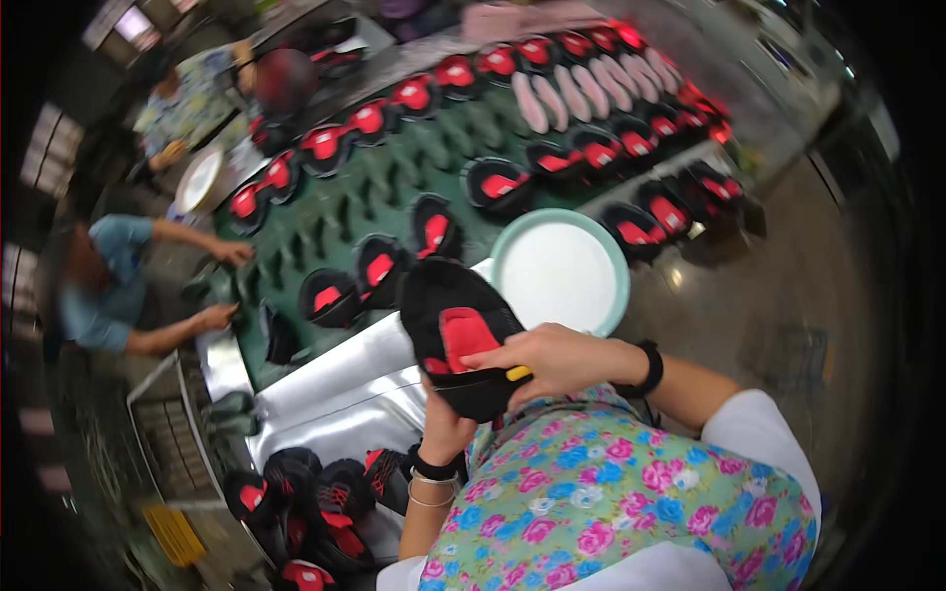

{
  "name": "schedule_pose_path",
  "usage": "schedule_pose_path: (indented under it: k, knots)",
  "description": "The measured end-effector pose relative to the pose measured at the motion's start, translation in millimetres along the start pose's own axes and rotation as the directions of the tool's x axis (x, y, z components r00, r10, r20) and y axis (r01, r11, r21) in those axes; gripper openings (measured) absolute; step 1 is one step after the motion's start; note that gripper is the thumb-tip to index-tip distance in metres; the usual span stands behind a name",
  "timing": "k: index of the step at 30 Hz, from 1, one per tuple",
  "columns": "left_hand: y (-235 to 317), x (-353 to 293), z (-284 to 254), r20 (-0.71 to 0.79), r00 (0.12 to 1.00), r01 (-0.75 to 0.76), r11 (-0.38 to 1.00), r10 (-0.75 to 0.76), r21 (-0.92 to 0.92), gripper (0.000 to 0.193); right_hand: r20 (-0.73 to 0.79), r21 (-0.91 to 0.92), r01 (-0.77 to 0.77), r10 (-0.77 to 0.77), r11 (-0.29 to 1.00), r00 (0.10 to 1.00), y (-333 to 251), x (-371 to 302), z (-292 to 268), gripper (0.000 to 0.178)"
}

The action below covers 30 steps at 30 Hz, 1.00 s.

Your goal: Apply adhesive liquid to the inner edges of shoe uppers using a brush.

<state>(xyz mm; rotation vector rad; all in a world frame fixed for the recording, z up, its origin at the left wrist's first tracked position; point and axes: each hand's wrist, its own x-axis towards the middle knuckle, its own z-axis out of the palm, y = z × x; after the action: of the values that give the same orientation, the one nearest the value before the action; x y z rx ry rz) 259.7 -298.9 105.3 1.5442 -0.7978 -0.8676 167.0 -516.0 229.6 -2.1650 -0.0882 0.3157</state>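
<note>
Black shoe upper (431, 294): up in front of the apron, over the near edge of the bench (478, 225); tilted, opening toward the wearer, red lining exposed.
Left hand (448, 426): grip closed on the lower end of the upper, supporting it from beneath (fingers partly hidden).
Right hand (547, 362): grip closed on the near-right rim; a digit reaches inside, against the red lining.
Yellow piece (518, 373): small, at the right fingers and the rim (tool, tag or finger cover; cannot tell which).
Step in hand: judged to be two-handed handling of the upper at its opening, one side propped while the other is worked or checked.
Next move calls for: in my judgement, a steady left grip and light right-hand pressure, since the thin wall would probably fold if pushed hard.
Teal-rimmed basin (621, 295): just beyond the right hand; pale inside.
Loose uppers (331, 297): three, red-lined, on the bench past the metal ledge (340, 379).
Pink insoles (594, 94): in a row farther off, between ranks of uppers.
Heaped shoes (340, 492): black and red, some laced, lower left.
Co-worker (128, 266): blue sleeves, both hands at the bench's left end.
</note>
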Motion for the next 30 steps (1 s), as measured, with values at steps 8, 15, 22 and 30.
schedule_pose_path:
  k: [8,15,22,30]
  knots:
    - [-43.7,-20.2,-17.7,-0.34,0.936,0.032,0.984,-0.091,-0.177,0.082,-0.58,0.102,-0.095,0.136,0.99,0.803,45.4,-39.7,-6.0,0.026]
    - [32.2,-39.8,-3.0,0.284,0.955,-0.018,0.936,-0.088,0.352,0.035,-0.671,0.539,-0.469,0.693,0.7,0.263,166.2,-99.6,17.7,0.028]
    - [24.7,-82.6,-19.5,0.266,0.887,0.348,0.925,-0.377,0.149,0.036,-0.751,0.364,-0.4,0.519,0.841,0.408,218.7,-79.4,57.2,0.021]
    - [-1.1,-61.8,-7.6,0.061,0.877,0.478,0.878,-0.476,-0.028,0.043,-0.751,0.257,-0.437,0.463,0.862,0.471,238.1,-63.0,68.0,0.014]
